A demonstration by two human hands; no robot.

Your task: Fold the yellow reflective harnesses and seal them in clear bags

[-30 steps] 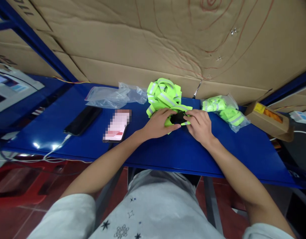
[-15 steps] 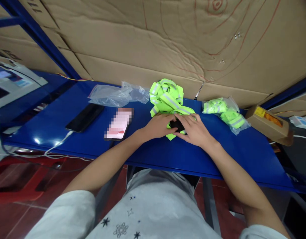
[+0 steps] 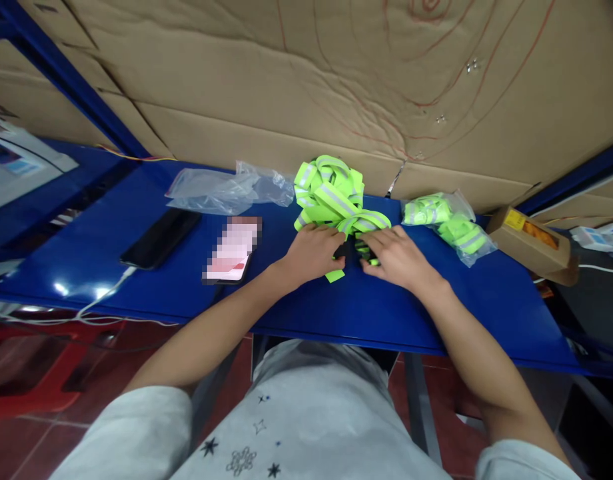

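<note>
A tangled pile of neon yellow-green reflective strap [image 3: 331, 187] with silver stripes lies on the blue table. Near its front side, my left hand [image 3: 314, 253] is closed on the strap, with a short neon end poking out below the fingers and a dark part beside the thumb. My right hand [image 3: 399, 257] curls round another section, where black and neon bits show between thumb and fingers. A small gap of blue table separates the two hands. The fingertips of both are partly hidden.
Left of the hands lie a lit phone [image 3: 231, 252], a dark phone [image 3: 161, 237] on a white cable, and clear plastic bags [image 3: 211, 190]. To the right are bagged neon straps [image 3: 464, 237] and a brown cardboard box [image 3: 529, 243]. A cardboard panel [image 3: 236, 80] stands behind.
My hands have moved apart from touching each other, the right one going rightward. The black piece between them is now parted, and the strap loop behind has spread. The view shifted slightly.
</note>
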